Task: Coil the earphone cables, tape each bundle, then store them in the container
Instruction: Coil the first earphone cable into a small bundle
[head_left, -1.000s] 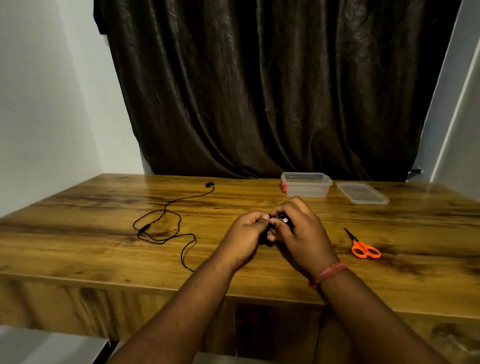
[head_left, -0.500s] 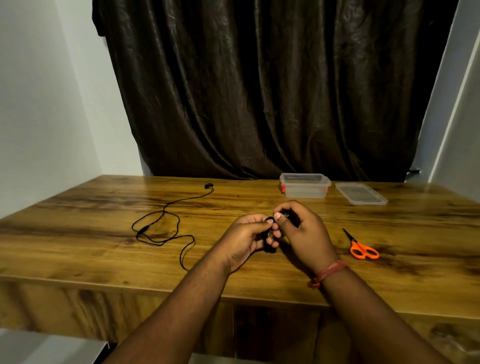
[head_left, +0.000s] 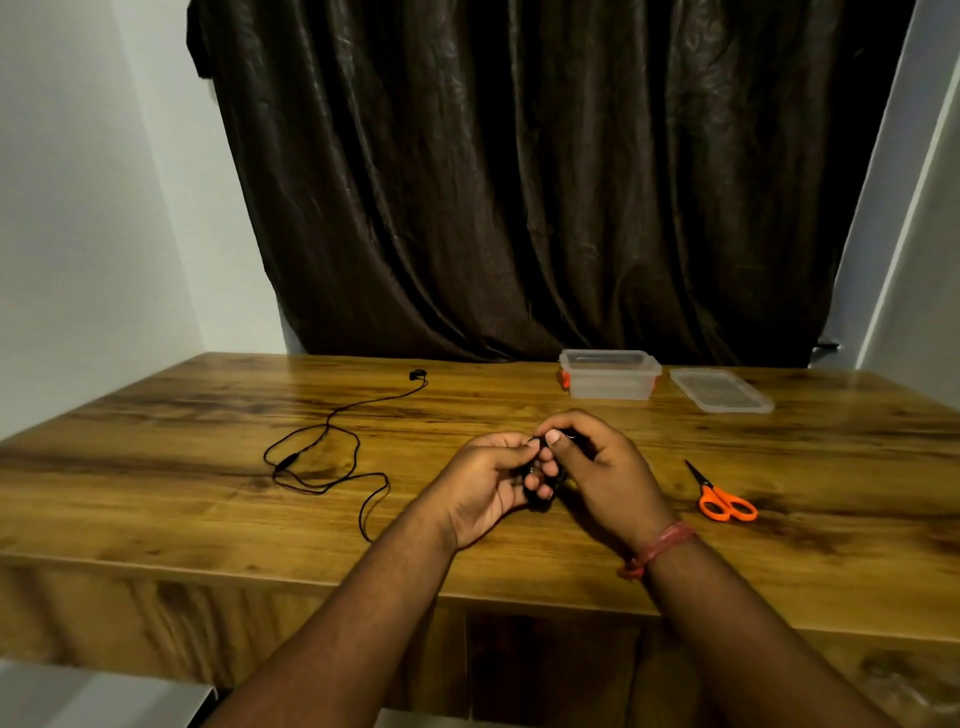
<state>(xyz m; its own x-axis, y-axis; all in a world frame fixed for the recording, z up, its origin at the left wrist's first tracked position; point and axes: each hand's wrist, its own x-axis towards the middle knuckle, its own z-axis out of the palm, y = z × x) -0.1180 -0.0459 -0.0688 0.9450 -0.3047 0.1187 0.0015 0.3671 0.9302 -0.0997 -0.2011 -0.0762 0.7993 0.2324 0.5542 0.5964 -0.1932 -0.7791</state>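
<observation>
Pinching a small black earphone bundle (head_left: 543, 475) between both hands, I hold it just above the wooden table (head_left: 156, 467) near its front edge. My left hand (head_left: 488, 488) curls its fingers around the bundle from the 9 o'clock side, and my right hand (head_left: 597, 467) closes on it from 3 o'clock, thumb tip pressed on top; most of the bundle is hidden by my fingers. A red thread band (head_left: 657, 548) circles my right wrist. At 3 o'clock from my hands lie orange-handled scissors (head_left: 719, 496). At 9 o'clock a second black earphone cable (head_left: 332, 452) sprawls loose on the wood. At 12 o'clock stands the clear container (head_left: 610, 374), open, its lid (head_left: 719, 389) flat just beside it at the right. Behind hangs a dark curtain (head_left: 519, 182).
</observation>
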